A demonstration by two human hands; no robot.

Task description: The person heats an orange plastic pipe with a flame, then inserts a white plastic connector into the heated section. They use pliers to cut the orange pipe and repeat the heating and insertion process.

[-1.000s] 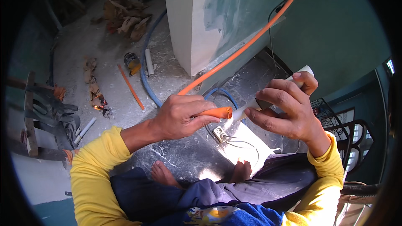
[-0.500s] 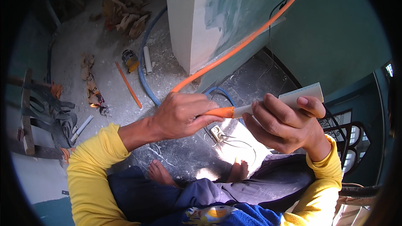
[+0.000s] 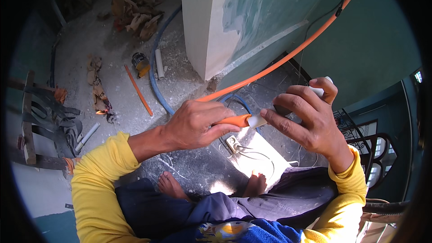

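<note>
My left hand is closed round an orange hose, with its cut end sticking out between thumb and fingers. That end meets a white plastic pipe; how far one sits inside the other is hidden. My right hand holds the pipe, its fingers partly spread around it and one fingertip near the joint. Much of the pipe is covered by these fingers, and its far end shows white beyond them. From my left hand the hose curves up past the wall corner to the upper right.
On the floor lie a short orange hose piece, white pipe pieces, a yellow-black roundish item and a blue hose. Paper burns with a small flame at left. A socket with cords lies by my feet. A pillar stands ahead.
My right hand has shifted its grip, with fingers lifting and spreading, and the pipe has turned. The orange hose now sags lower and further right. My left hand has hardly moved.
</note>
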